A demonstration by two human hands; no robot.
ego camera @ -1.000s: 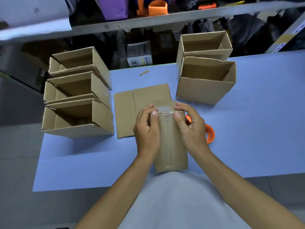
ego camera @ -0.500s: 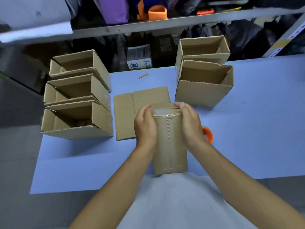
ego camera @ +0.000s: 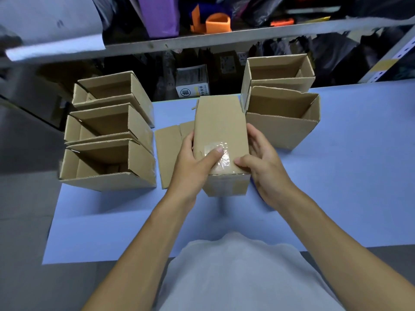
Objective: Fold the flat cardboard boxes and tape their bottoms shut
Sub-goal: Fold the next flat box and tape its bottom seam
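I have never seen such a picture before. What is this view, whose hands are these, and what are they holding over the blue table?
There is no machine: a camera worn on a person's head looks down at their own two hands. The left hand and the right hand hold one folded cardboard box from both sides; the left thumb presses on clear tape on it. On the blue table stand three open boxes at left and two at right. A flat, unfolded box lies under the held one.
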